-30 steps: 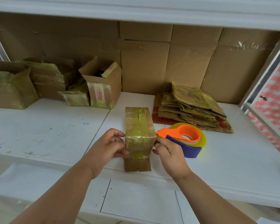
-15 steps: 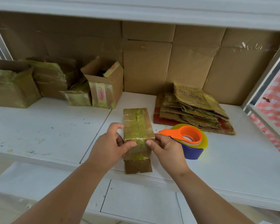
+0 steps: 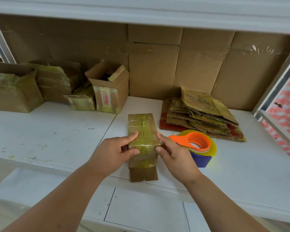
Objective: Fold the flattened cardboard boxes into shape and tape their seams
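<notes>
I see the taped cardboard box [image 3: 143, 131] lying on the white shelf [image 3: 49, 131], near its front edge. My left hand [image 3: 113, 154] grips its near left corner, thumb on front, fingers on top. My right hand [image 3: 174, 154] pinches the right corner, tape dispenser [image 3: 198, 148] just beside it.

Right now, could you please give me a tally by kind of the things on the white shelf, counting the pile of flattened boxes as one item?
Taped box held in both hands: 1
Folded boxes at the back left: 4
Stack of flattened boxes: 1
Tape dispenser: 1
Total: 7
</notes>
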